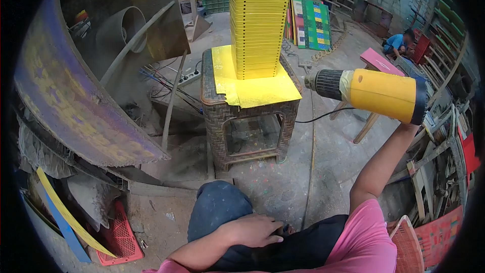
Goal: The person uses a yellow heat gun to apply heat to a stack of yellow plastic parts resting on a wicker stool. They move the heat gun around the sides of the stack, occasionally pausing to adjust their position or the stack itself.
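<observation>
Raised at the right, my right hand holds up a yellow heat gun (pixel 381 91) whose body hides the fingers. Its black nozzle (pixel 326 83) points left, apart from a tall stack of thin yellow rectangular pieces (pixel 258 30). The stack stands upright on a flat yellow sheet (pixel 262 91), which covers much of a brown woven-pattern stool (pixel 214 121). My left hand (pixel 255 230) lies across my lap with its fingers stretched out, holding nothing I can see.
A large curved panel (pixel 76 91) leans in from the left. A red plastic basket (pixel 121 237) sits on the floor at lower left. A pink-topped bench (pixel 381 62) stands behind the heat gun. Farther back, another person (pixel 399 44) crouches at the right. Cables cross the floor.
</observation>
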{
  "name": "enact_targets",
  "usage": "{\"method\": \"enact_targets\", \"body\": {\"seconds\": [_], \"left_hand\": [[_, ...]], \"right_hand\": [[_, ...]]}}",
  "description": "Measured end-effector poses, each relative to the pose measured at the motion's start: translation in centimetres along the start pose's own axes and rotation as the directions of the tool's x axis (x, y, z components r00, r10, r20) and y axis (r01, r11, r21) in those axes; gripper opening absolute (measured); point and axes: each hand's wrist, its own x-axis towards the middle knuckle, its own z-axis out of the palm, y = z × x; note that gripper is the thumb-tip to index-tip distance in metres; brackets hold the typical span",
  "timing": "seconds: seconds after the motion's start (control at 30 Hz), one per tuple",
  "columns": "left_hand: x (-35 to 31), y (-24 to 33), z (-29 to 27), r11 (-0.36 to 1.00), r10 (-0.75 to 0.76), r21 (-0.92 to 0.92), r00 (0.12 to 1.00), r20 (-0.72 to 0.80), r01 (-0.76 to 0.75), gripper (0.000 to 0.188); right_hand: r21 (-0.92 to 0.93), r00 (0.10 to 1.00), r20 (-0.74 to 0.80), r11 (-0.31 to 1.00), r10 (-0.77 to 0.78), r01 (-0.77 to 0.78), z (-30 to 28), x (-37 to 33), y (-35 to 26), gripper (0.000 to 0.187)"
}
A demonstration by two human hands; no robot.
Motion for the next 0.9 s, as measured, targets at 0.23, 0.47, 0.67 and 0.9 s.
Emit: {"method": "enact_targets", "body": {"seconds": [0.23, 0.47, 0.67, 0.9], "left_hand": [[0.3, 0.2, -0.3, 1.0, -0.007, 0.011, 1.0, 0.017, 0.007, 0.056], [0.0, 0.6, -0.7, 1.0, -0.027, -0.008, 0.999, 0.033, 0.027, 0.056], [-0.1, 0.7, -0.8, 0.999, -0.033, 0.017, 0.999, 0.036, 0.033, 0.056], [0.1, 0.5, -0.4, 1.0, -0.017, 0.005, 1.0, 0.011, 0.017, 0.056]], "right_hand": [[0.255, 0.97, -0.201, 0.963, 0.14, -0.086, 2.8, 2.5, -3.6, 0.044], [0.15, 0.982, -0.163, 0.986, 0.091, -0.067, 3.5, 2.9, -4.6, 0.042], [0.171, 0.985, -0.116, 0.98, 0.127, -0.106, -0.1, 0.6, -1.7, 0.041], [0.19, 0.975, -0.163, 0.975, 0.15, -0.119, 0.0, 0.3, -1.4, 0.04]]}}
